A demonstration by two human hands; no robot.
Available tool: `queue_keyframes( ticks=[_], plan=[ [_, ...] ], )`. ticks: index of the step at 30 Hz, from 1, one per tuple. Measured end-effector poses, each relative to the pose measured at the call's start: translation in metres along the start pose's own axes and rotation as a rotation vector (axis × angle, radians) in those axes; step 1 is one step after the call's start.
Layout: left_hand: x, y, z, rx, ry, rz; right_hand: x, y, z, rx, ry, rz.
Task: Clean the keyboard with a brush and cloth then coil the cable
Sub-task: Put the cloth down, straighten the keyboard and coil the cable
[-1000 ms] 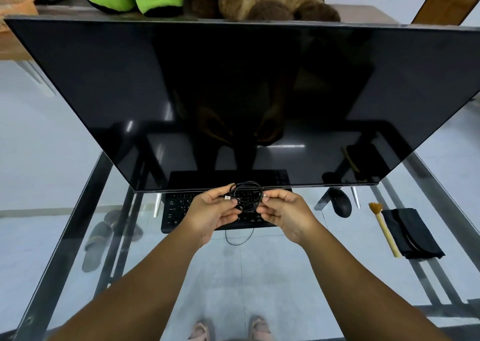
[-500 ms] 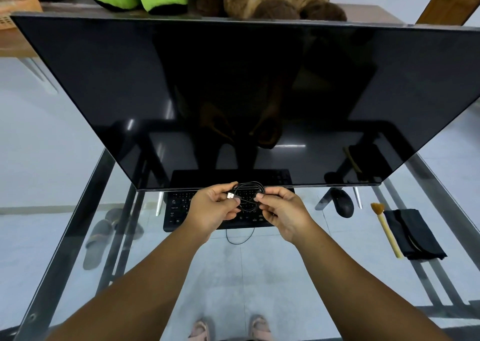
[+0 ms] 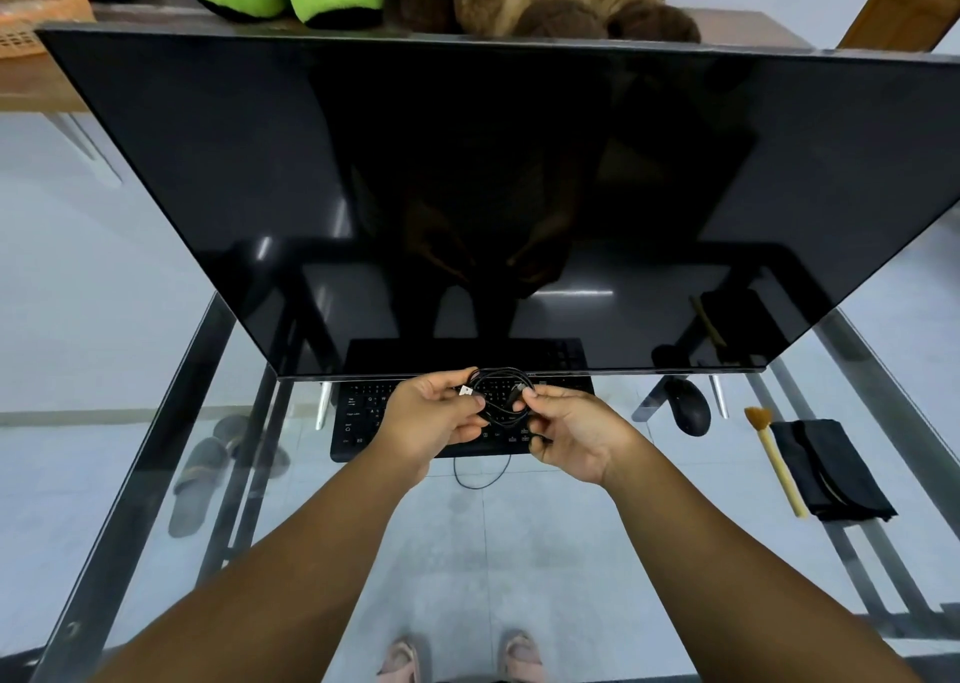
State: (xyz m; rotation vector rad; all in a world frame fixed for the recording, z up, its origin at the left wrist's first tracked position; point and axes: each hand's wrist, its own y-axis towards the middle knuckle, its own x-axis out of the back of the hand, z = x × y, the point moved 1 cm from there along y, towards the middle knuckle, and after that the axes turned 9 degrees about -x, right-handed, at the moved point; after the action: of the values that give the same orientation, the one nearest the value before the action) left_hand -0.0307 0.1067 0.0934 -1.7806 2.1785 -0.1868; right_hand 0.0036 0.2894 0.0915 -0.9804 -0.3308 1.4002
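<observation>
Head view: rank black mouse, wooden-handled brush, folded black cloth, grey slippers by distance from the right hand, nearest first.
From the right hand:
1. Black mouse, just to its right on the glass table.
2. Wooden-handled brush, further right.
3. Folded black cloth, right of the brush.
4. Grey slippers, far left, on the floor under the glass.

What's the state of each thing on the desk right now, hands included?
cable: wound into a coil, held over the keyboard, one loop hanging below
left hand: pinches the coil beside the plug
right hand: pinches the coil's other side
keyboard: flat on the glass desk
brush: lying idle, beside the cloth
cloth: folded, lying idle
mouse: untouched
monitor: screen dark
</observation>
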Motion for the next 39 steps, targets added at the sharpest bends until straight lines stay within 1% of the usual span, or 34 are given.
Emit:
queue_keyframes(
  ticks=[2,9,11,14,16,19,23,26,35,37,39],
  plan=[
    [0.0,0.0,0.0,0.001,0.007,-0.002,-0.002,0.0,0.0,-0.01,0.026,0.023],
    [0.005,-0.003,-0.001,-0.018,0.043,-0.023,-0.005,0.003,0.0,0.048,0.101,0.066],
    [0.005,-0.002,-0.002,-0.02,0.024,-0.038,-0.007,0.002,0.0,0.11,0.037,0.059],
    [0.003,-0.001,-0.001,-0.008,-0.023,-0.066,-0.007,0.003,0.001,0.257,-0.058,-0.052],
    [0.001,0.0,0.0,0.004,-0.039,-0.085,-0.005,0.002,0.002,0.374,-0.189,-0.119],
    [-0.003,0.001,0.0,0.015,-0.046,-0.101,-0.002,-0.003,0.003,0.523,-0.424,-0.172],
    [-0.008,0.004,0.004,0.043,-0.042,-0.112,0.0,-0.007,0.002,0.646,-0.629,-0.219],
    [-0.013,0.006,0.007,0.061,-0.043,-0.08,0.007,-0.007,0.0,0.644,-0.693,-0.255],
    [-0.039,0.011,0.024,0.096,-0.065,0.109,0.052,-0.014,0.008,0.454,-0.924,-0.326],
    [-0.05,0.013,0.028,0.112,-0.056,0.138,0.066,-0.015,0.008,0.422,-0.869,-0.298],
    [-0.063,0.015,0.033,0.124,-0.056,0.156,0.082,-0.016,0.006,0.412,-0.736,-0.252]
  ],
)
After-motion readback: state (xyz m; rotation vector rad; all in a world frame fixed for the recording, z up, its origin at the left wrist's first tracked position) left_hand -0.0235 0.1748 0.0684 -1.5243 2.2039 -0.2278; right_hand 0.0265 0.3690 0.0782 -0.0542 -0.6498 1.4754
